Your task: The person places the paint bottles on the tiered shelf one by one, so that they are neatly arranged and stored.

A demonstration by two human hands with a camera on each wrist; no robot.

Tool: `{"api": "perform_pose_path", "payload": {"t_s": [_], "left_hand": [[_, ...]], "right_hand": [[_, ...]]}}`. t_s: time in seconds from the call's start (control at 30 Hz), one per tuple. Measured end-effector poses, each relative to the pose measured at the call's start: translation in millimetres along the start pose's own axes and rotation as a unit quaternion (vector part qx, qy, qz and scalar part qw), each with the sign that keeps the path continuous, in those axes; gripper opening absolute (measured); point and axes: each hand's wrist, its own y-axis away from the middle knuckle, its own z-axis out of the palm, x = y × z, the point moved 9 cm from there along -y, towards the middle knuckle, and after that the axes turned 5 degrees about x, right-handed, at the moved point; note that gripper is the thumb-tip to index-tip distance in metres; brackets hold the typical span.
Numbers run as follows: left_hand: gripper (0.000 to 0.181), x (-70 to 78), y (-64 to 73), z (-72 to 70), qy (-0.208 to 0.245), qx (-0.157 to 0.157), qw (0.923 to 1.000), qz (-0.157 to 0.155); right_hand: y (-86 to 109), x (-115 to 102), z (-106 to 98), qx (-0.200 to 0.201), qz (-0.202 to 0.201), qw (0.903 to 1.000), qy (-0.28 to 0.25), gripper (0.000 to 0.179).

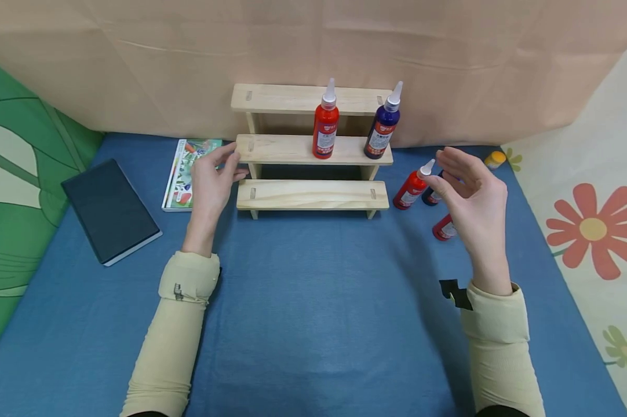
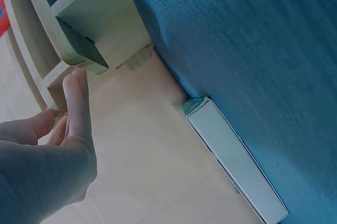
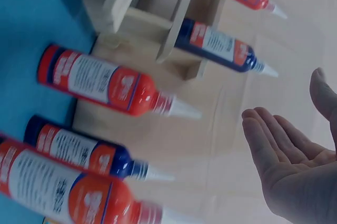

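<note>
Wooden stand (image 1: 313, 196): three stepped tiers, standing upright on the blue cloth (image 1: 313, 313) in front of the beige backdrop (image 1: 152, 75).
Middle tier (image 1: 282, 149): bears a red bottle (image 1: 326, 132) and, nearer its right end, a blue bottle (image 1: 381, 133), both upright with pale pointed caps.
Left hand (image 1: 211, 182): at the stand's left end, fingers extended and loose; the left wrist view brings the index fingertip right up to a tier's corner, thumb apart and nothing visible between.
Right hand (image 1: 474, 200): free, fingers reaching out, thumb spread. From the head it overlaps the bottles on the cloth; the right wrist view shows it well apart from them, holding nothing.
Bottles by the stand: the front red bottle (image 3: 100, 81), the dark blue bottle (image 3: 79, 149) and the near red bottle (image 3: 63, 184) show labels and caps from the right wrist; the head view has the last two partly behind the hand.
Yellow item (image 1: 495, 160): beyond the right hand, only in the head view.
Picture booklet (image 1: 179, 179): left of the stand, cover up, its printed front visible only from the head.
Dark book (image 1: 112, 211): farther left, lying flat.
</note>
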Motion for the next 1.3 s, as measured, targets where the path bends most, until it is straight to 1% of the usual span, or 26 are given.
{"api": "perform_pose_path", "payload": {"t_s": [0.2,0.33,0.47,0.63,1.03,1.17,1.3], "left_hand": [[0.036,-1.1,0.0,-0.5,0.001,0.002,1.0000,-0.003],[0.036,-1.5,-0.2,-0.4,0.003,0.001,1.0000,-0.007],[0.037,-1.5,-0.3,0.0,0.005,0.002,0.9999,-0.012],[0.037,-1.0,-0.1,0.7,0.002,0.001,0.9999,-0.014],[0.036,-2.3,-2.3,0.4,-0.003,0.006,0.9999,-0.014],[0.036,-2.6,-1.9,0.2,-0.006,0.006,0.9999,-0.015],[0.036,-2.9,-1.6,0.6,-0.005,0.006,0.9999,-0.014]], "right_hand": [[4.0,12,-16,0.011,0.005,0.9999,0.005,0.050],[5.8,18,-25,0.011,0.009,0.9998,0.016,0.052],[7.9,27,-32,0.013,0.019,0.9993,0.030,0.055],[10.2,37,-41,0.020,0.033,0.9988,0.030,0.055],[12.0,59,-66,0.060,0.058,0.9951,0.053,0.053],[13.3,70,-67,0.051,0.073,0.9943,0.059,0.055],[16.2,89,-63,0.019,0.104,0.9920,0.069,0.059]]}}
